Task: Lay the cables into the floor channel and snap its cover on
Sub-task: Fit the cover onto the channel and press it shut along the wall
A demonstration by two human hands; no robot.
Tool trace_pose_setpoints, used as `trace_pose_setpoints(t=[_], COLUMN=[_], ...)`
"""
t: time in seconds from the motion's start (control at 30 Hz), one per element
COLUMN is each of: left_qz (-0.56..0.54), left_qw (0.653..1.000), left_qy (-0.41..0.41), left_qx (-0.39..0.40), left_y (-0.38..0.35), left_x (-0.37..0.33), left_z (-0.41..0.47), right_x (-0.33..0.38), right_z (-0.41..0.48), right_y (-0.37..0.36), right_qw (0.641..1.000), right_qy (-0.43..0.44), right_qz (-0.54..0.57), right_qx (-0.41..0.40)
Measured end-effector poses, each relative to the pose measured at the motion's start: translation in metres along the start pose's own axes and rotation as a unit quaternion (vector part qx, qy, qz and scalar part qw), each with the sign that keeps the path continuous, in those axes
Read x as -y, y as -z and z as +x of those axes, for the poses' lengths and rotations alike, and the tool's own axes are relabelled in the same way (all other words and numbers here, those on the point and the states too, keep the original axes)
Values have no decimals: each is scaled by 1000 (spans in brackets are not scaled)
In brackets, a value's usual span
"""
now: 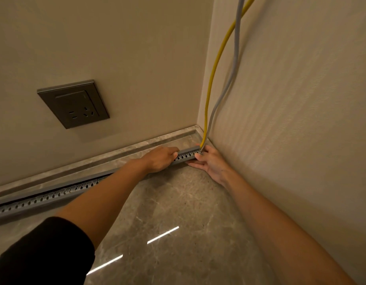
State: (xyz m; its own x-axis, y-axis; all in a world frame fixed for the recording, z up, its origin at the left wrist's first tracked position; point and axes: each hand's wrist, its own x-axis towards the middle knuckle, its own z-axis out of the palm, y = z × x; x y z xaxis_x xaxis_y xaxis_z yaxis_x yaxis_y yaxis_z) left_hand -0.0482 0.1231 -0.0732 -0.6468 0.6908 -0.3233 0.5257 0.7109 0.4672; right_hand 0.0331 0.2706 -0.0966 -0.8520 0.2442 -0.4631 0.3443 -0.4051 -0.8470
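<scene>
A grey slotted floor channel [54, 197] runs along the foot of the back wall into the room corner. A yellow cable [214, 66] and a grey cable [232, 68] hang down the corner and enter the channel's right end. My left hand [160, 159] lies on top of the channel near that end, fingers curled over it. My right hand [209, 161] is at the channel's end in the corner, its fingers touching the cables where they bend in. Inside the channel, the cables are hidden. No separate cover is in view.
A dark wall socket [73, 103] sits on the back wall above the channel. A stone skirting [116, 156] runs behind the channel. The side wall [291, 120] closes the right. Glossy marble floor [178, 223] spreads in front.
</scene>
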Motion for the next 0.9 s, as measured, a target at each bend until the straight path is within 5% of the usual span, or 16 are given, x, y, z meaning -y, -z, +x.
trace_pose_setpoints(t=[0.6,0.9], left_qz=[165,211], left_qw=[983,970], left_qy=[-50,-3], left_qx=[-63,-120], left_y=[-8,-19], left_x=[-10,-26], left_z=[-8,-10], right_x=[5,4], right_z=[-2,-2], right_y=[-9,-12], right_qw=[999,998], right_qy=[-10,3], right_qz=[-25,-20], right_qx=[-41,-53])
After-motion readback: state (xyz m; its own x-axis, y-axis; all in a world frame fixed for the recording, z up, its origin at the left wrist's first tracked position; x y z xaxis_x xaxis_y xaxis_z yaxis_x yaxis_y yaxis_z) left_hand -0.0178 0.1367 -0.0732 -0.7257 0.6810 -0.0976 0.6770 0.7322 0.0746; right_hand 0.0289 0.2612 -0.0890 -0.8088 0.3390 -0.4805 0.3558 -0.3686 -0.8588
